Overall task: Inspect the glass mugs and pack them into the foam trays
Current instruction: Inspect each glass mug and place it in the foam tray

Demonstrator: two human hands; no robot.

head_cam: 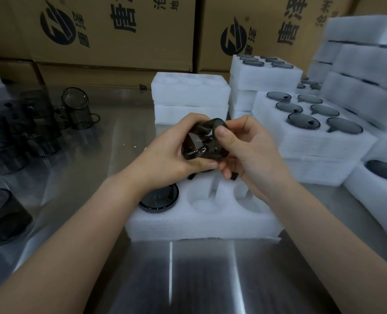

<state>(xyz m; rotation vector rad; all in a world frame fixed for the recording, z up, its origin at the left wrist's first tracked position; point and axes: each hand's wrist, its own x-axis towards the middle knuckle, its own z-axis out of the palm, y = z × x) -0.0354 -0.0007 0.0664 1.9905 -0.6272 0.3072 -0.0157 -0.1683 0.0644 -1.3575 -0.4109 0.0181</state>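
Dark glass mug (202,141) held tilted in the air by both hands, just above the foam tray (201,225). Left hand (170,150) curls round its side and base. Right hand (244,150) pinches the rim, thumb on top. The tray lies on the steel surface (188,279), with a second mug (159,198) seated in its near-left slot. Loose mugs (77,109) stand far left, filled trays (312,137) are stacked on the right, and cardboard boxes (120,30) are behind.

Two hands (167,150) (249,155), one held mug (201,141), one packed mug (158,198).
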